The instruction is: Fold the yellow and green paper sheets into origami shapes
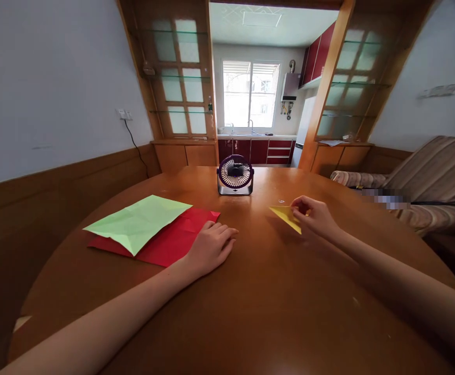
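My right hand (316, 215) pinches a folded yellow paper triangle (287, 214) by its right side, just above the table. One corner of the triangle points left and another points down toward me. My left hand (213, 247) lies palm down at the right edge of a creased red sheet of paper (161, 251), its fingers loosely bent and holding nothing. Partly covering the red sheet is a light green sheet (139, 220) with fold lines, tilted toward the left.
A small dark purple desk fan (235, 173) stands at the far middle of the brown wooden table (251, 312). A tiny pale scrap (281, 201) lies beyond my right hand. To the right is a striped sofa (438, 172).
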The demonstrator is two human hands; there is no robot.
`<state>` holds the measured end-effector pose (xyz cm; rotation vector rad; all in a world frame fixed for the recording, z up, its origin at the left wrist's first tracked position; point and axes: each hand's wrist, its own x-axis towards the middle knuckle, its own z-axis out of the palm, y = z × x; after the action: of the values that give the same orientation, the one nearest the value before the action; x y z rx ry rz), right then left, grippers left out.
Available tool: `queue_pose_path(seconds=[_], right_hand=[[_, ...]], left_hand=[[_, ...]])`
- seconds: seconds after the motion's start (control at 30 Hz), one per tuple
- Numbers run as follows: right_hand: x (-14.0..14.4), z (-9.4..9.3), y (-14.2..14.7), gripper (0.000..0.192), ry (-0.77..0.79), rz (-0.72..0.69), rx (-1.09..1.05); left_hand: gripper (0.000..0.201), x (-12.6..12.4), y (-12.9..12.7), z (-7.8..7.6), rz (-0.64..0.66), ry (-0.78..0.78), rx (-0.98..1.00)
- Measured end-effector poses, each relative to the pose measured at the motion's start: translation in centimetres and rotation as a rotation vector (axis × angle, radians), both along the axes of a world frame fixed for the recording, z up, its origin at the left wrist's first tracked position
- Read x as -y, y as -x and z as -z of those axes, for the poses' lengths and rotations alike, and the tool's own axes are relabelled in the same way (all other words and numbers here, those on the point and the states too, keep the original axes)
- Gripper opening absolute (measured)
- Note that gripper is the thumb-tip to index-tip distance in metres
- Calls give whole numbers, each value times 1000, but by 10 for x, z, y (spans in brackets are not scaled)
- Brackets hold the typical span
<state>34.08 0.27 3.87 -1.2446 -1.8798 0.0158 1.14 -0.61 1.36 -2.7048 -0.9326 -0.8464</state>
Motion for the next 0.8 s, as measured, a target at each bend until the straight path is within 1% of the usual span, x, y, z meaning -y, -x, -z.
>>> queue_pose_path(seconds=[0.13,0.23,0.33,0.43,0.53,0.8], right_hand=[[-15,15,-35,16,-18,197,73],[-23,28,-54,18,-5,338,155],[-28,37,-65,24,5,371,259],[-30,42,-70,27,85,407,326],[-33,45,-71,32,164,434,344],[-39,48,-70,41,228,454,345]], left_hand=[[20,0,0,1,27,-13,14],[20,-1,0,2,42,-18,20],[20,-2,0,4,47,-5,15],[20,-3,0,5,47,25,0],[20,-4,0,7,48,43,-7],[18,-5,0,7,45,42,-5]])
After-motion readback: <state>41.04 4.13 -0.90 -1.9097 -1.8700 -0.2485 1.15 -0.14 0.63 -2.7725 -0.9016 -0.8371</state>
